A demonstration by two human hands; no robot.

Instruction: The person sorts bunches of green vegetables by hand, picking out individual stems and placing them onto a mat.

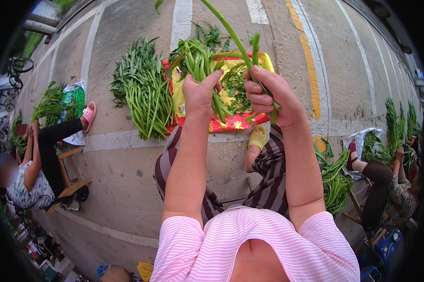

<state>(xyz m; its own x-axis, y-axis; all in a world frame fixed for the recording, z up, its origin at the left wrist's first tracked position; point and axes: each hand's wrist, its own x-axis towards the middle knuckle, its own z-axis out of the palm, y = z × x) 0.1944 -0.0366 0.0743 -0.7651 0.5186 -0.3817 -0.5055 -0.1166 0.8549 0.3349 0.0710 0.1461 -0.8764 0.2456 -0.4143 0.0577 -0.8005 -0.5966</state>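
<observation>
My left hand [202, 93] is closed around a bunch of leafy green stems [197, 63], which look like water spinach. Beside it, my right hand [272, 95] grips a few thick green stems [235, 35]; one long stem arches up past the top of the picture. Both hands are over a red and yellow printed sheet [265, 62] on the ground, where loose leaves and short cut pieces [237, 88] lie. Left of the sheet rests a large heap of the same greens [146, 102], stems towards me and leaves away.
A person [32, 179] sits on a wooden stool at the left, handling greens. Another person [395, 197] sits at the right near more greens [335, 190] and a white sack [356, 137]. Painted lines [310, 81] cross the concrete. A blue container [390, 246] stands at lower right.
</observation>
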